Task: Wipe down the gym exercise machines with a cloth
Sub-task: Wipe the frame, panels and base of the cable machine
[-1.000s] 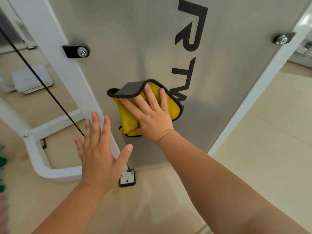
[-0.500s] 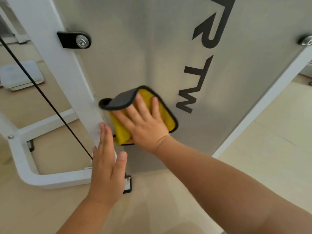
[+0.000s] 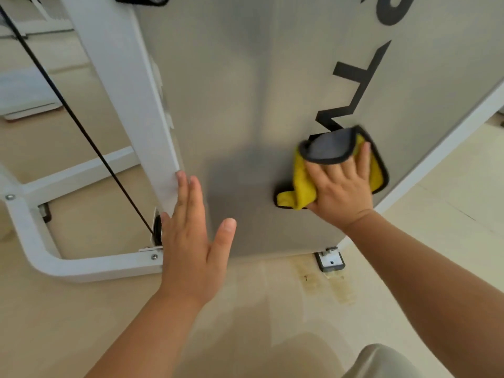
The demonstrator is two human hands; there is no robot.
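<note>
Head cam, only view there is: looking down at the bottom part of a gym machine, which is mostly one big grey brushed-metal panel [image 3: 245, 105] with chunky black letters [image 3: 357, 77] running down its right side. The yellow microfibre cloth with a grey reverse and black stitched edge [image 3: 327, 151] is flat on that panel, low and to the right, just under the last letter, with its top corner flopped over so the grey side shows. The right hand [image 3: 341, 186] is on top of it, fingers straight and spread, so the grip is released and it's just a flat palm pressing the cloth to the metal. The left hand [image 3: 191, 241] has its grip released too, holding nothing, thumb out, fingertips up by the lower end of the slanted white painted steel upright [image 3: 122, 85]; can't tell if it actually touches. A thin black cable [image 3: 81, 126] runs diagonally down behind that upright towards the curved white base tube [image 3: 81, 266]. The floor is pale beige tile [image 3: 245, 309] with some yellowish stains [image 3: 327, 285] next to a small black-and-white foot bracket [image 3: 330, 261] under the panel's corner. A flat white platform [image 3: 24, 96] sits further back on the left, and a bit of grey fabric [image 3: 381, 361] pokes in bottom right.
</note>
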